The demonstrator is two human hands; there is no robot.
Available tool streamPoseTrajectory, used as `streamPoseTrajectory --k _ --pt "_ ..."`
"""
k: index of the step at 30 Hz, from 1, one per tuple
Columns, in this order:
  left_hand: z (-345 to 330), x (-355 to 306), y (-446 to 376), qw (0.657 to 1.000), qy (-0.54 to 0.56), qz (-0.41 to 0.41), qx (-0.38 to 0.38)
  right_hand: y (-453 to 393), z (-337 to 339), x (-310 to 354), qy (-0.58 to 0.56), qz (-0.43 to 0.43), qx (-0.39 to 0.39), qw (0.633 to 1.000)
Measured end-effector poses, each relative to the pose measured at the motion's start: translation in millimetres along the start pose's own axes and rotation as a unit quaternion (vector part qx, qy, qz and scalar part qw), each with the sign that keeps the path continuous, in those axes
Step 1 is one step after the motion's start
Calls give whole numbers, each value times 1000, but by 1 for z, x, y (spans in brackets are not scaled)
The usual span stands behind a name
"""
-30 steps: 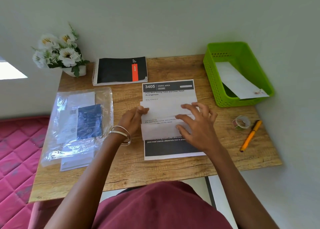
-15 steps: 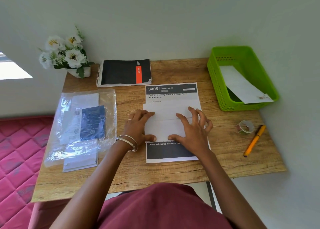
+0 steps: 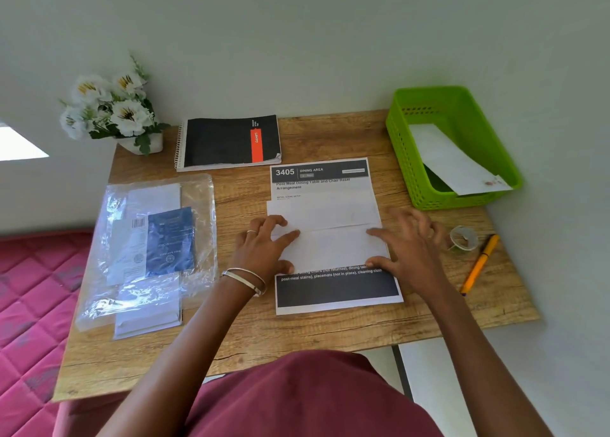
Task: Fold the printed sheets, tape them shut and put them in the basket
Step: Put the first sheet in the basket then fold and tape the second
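White folded sheet (image 3: 330, 235) lies pressed flat under both hands, left hand (image 3: 264, 248) and right hand (image 3: 409, 245), fingers spread, gripping nothing; taping seems next, needing the tape roll (image 3: 463, 237).

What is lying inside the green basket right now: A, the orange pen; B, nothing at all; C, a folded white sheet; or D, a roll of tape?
C: a folded white sheet leans inside the green basket, while the tape roll and orange pen lie on the table.
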State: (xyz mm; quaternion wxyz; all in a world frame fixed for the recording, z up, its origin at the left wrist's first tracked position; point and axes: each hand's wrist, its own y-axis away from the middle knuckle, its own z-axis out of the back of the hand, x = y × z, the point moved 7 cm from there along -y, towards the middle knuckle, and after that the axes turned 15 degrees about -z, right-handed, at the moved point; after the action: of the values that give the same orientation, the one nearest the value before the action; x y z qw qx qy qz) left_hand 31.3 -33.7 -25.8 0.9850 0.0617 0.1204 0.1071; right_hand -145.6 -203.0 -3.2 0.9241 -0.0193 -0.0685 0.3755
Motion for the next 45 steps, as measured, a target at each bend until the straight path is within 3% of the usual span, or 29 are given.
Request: streamPoseTrajectory --k 4,7,14,19,27,31,34,39,42,45 --pt "-1 -17 0 997 -49 -45 28 13 1 18 5 174 -46 984" --pt "1 -24 4 994 -66 -74 39 21 -7 27 25 256 -56 965" --pt "2 -25 6 991 -49 -113 44 32 -14 33 74 321 -56 942" --pt "6 -19 7 989 -40 -143 22 27 -7 38 49 330 -73 940" --pt "15 -6 7 986 72 -137 -55 9 18 36 -70 242 -135 958" --pt "28 10 3 971 183 -56 -146 -9 27 17 -208 87 -95 970" --pt "28 27 -2 946 264 57 -179 -22 18 4 -319 -30 -29 947" --pt "22 37 -7 914 299 160 -223 -35 -4 -5 -465 -168 31 868" --pt "19 39 -12 902 306 165 -258 -43 -16 -3 -436 -204 29 876" --pt "11 43 -15 899 296 174 -273 -50 -22 2 -314 -211 18 925"
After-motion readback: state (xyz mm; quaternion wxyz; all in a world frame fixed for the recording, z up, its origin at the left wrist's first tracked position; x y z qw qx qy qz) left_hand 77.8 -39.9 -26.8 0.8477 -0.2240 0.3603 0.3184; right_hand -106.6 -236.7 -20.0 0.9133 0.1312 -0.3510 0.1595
